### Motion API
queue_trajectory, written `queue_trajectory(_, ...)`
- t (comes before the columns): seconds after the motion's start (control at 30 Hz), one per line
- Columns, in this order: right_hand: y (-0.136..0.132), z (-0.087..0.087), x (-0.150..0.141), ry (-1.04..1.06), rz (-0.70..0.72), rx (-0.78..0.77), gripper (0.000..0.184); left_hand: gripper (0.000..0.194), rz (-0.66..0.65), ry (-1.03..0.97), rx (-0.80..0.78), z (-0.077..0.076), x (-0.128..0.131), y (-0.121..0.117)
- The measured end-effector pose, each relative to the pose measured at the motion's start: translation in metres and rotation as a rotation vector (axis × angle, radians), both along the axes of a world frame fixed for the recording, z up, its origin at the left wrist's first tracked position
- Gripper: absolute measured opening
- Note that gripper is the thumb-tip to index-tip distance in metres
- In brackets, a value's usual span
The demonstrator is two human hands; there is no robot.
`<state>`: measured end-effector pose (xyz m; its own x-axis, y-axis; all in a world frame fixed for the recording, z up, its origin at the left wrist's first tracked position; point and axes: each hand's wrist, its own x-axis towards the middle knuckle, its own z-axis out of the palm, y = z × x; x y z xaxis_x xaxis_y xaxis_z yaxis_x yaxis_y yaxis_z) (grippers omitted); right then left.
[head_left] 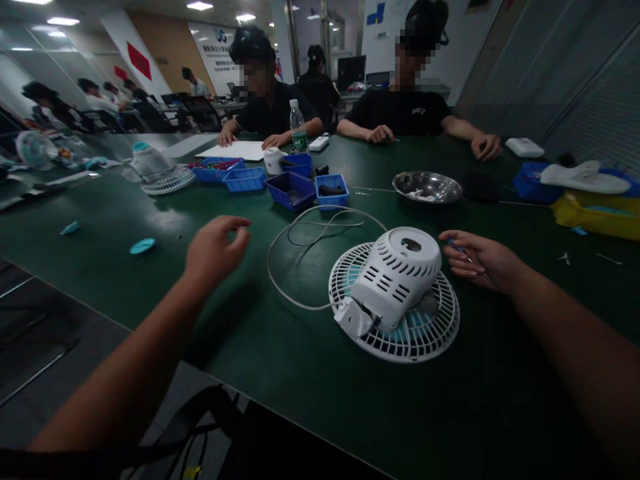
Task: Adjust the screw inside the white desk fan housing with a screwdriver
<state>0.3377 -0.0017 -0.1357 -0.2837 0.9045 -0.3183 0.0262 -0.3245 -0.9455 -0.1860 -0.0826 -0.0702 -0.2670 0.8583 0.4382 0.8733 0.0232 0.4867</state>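
Note:
A white fan head (400, 273) lies face down on its round grille (435, 333), with light blue blades showing through the bars. Its motor housing points up, and a grey cable (273, 267) loops away on the left. Just right of the housing, my right hand (483, 260) is closed around a slim screwdriver (456, 245) with a blue handle and a thin metal shaft. My left hand (215, 250) hovers over the table to the left of the cable loop, fingers loosely bent, thumb apart, holding nothing.
Blue bins (291, 191) stand beyond the cable, near a water bottle (299, 127). A steel bowl (427, 188) holds small white parts. A yellow bin (597, 213) is at right, a turquoise disc (143, 247) at left. Two people sit opposite, and another fan (167, 180) lies farther left.

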Motion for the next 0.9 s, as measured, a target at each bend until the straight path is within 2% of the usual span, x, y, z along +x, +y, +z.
queue_trajectory(0.03, 0.000, 0.001, -0.001, 0.005, -0.019, -0.016, 0.042, 0.038, 0.100, -0.019, 0.006, -0.004, -0.034, 0.012)
queue_trajectory(0.1, 0.000, 0.003, -0.005, 0.024, -0.052, -0.048, 0.042, 0.042, 0.212, -0.046, 0.005, -0.011, -0.097, 0.029)
queue_trajectory(0.17, 0.000, 0.005, -0.008, 0.035, -0.069, -0.066, 0.042, 0.049, 0.348, -0.100, 0.021, -0.020, -0.145, 0.037)
queue_trajectory(0.23, 0.000, 0.006, -0.010, 0.041, -0.079, -0.077, 0.042, 0.054, 0.368, -0.119, -0.013, -0.028, -0.174, 0.044)
queue_trajectory(0.33, 0.001, 0.006, -0.010, 0.047, -0.084, -0.087, 0.042, 0.051, 0.282, -0.063, -0.104, -0.041, -0.184, 0.060)
queue_trajectory(0.43, 0.001, 0.005, -0.008, 0.061, -0.082, -0.090, 0.042, 0.047, 0.127, 0.043, -0.201, -0.053, -0.161, 0.080)
queue_trajectory(0.5, 0.001, 0.004, -0.005, 0.074, -0.074, -0.090, 0.042, 0.040, 0.035, 0.118, -0.250, -0.060, -0.135, 0.091)
queue_trajectory(0.6, 0.002, 0.003, -0.001, 0.092, -0.058, -0.088, 0.044, 0.041, -0.101, 0.226, -0.279, -0.067, -0.087, 0.100)
queue_trajectory(0.77, 0.004, -0.002, 0.005, 0.114, -0.046, -0.083, 0.044, 0.035, -0.339, 0.388, -0.312, -0.072, -0.006, 0.098)
queue_trajectory(0.9, 0.005, -0.003, 0.008, 0.125, -0.033, -0.076, 0.044, 0.046, -0.497, 0.450, -0.307, -0.073, 0.047, 0.081)
